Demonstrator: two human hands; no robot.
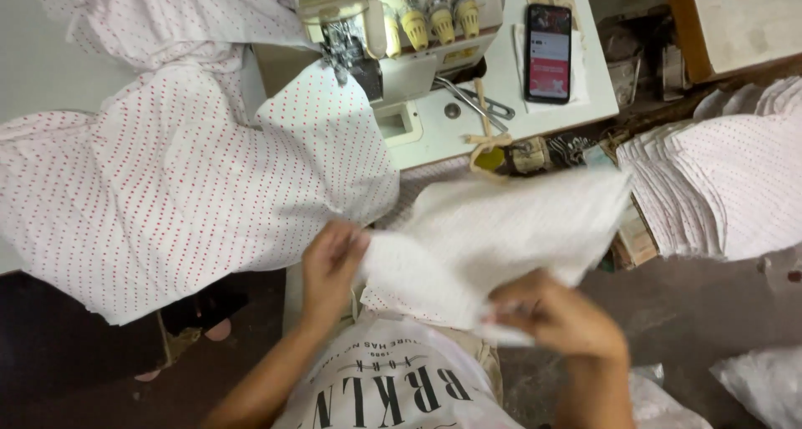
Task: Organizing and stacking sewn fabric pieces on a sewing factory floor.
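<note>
A person's left hand [330, 266] and right hand [547, 312] each pinch an edge of a blurred white dotted fabric piece [493, 237] between them. Beyond the hands, a sewing machine [409, 28] sits on the table [510, 103], more dotted cloth [184, 187] draped left.

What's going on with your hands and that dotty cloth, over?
Left hand pinching the dotted fabric piece, right hand gripping its lower edge. Piece lifted, blurred. Sewing machine ahead, stacked cut pieces to the right. Nothing in the way.
</note>
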